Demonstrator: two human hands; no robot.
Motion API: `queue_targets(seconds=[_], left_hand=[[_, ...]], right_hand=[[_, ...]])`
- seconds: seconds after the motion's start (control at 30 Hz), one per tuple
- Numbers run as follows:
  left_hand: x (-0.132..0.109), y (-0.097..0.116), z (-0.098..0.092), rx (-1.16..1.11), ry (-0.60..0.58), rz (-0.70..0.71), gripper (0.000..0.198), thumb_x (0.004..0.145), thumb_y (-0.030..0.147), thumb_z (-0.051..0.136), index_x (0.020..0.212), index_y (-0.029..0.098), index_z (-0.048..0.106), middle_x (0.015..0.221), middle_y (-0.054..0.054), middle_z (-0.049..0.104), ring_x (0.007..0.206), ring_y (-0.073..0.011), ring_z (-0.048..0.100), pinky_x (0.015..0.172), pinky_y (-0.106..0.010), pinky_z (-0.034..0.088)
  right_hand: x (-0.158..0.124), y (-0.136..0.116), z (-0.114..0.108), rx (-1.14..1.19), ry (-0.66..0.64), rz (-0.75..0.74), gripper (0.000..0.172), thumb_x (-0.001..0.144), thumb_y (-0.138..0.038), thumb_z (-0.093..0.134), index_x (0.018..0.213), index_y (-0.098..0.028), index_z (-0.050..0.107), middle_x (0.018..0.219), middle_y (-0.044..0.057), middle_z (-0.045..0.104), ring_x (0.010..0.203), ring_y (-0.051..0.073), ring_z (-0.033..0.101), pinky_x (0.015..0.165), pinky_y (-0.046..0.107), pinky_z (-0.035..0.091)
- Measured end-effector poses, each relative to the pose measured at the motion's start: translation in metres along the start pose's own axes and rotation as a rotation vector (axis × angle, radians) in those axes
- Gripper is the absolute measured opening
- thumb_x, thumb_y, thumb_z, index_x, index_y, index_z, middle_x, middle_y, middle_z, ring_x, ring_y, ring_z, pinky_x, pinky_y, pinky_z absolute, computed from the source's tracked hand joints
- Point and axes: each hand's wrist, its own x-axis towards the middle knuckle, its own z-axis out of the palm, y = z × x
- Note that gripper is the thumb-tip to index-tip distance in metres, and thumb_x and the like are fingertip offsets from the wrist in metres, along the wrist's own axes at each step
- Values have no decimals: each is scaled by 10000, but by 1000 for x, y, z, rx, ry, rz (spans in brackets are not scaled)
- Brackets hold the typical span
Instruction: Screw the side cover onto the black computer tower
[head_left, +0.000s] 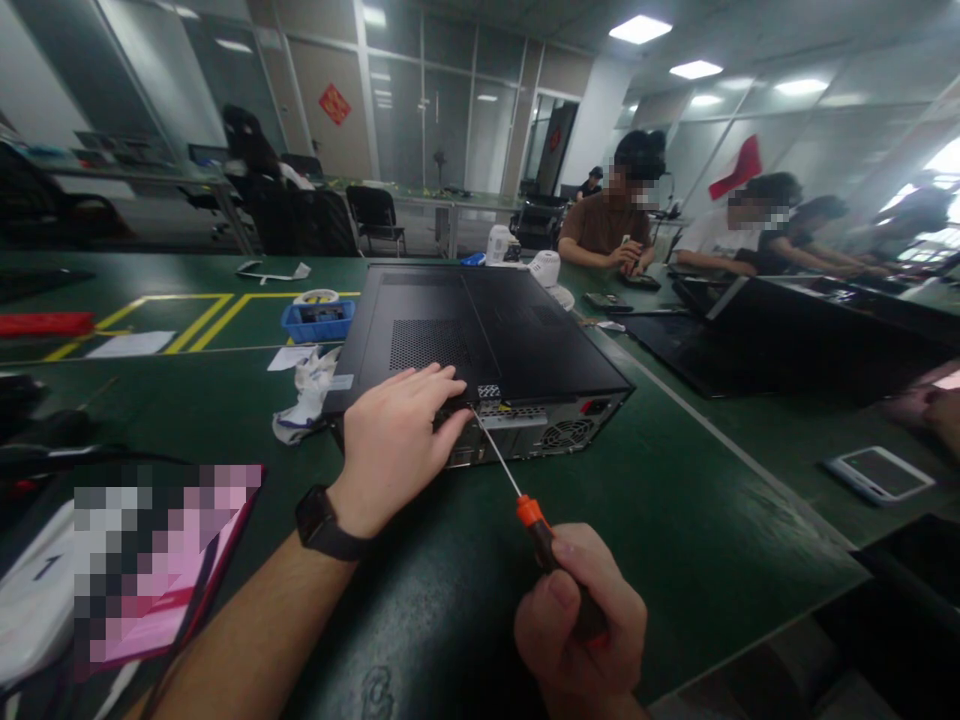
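One right hand in the head view is clasped on the orange-and-black screwdriver, and the left hand lies spread on the near edge of the black metal computer case, flat upon the green tabletop, probably heavy and stiff, best held at corners, having more room nearside than by the blue plastic box.

Left hand was ungloved, mid-frame | left forearm was bare, lower left of centre | left wrist bore a black watch: rounded-rectangular case, dark screen, broad dark strap that looked smooth and plain | right hand was ungloved too, bottom of frame, right of centre
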Motion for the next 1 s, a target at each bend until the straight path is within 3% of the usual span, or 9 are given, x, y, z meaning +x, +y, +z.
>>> queue_targets(seconds=[0.17,0.43,0.73,1.0], left_hand=[[0,0,0,9,-10,4,218,927,292,743,1124,207,779,1280,-74,785,1182,-280,754,1094,-466,584],[-1,0,0,4,-7,-3,216,934,296,734,1129,214,775,1282,-72,785,1198,-273,748,1108,-467,576],[0,1,-1,0,-14,-5,209,945,300,715,1130,221,774,1288,-73,782,1197,-269,748,1110,-475,577],[0,1,-2,-3,-19,-11,211,942,293,715,1135,233,778,1286,-67,781,1195,-275,749,1106,-483,581]], right_hand=[[-2,0,2,79,-21,36,276,1004,-227,531,1256,-151,615,957,71,636,783,195,664,634,388,601],[5,0,3,61,0,-51,367,937,-77,564,1298,-98,626,995,85,673,830,192,687,653,368,611],[0,-1,6,94,-2,20,302,982,-224,548,1264,-152,628,951,70,643,759,190,674,600,369,608],[-5,-1,2,-1,-13,29,346,960,-151,557,1302,-154,611,977,69,651,767,181,679,611,349,611]])
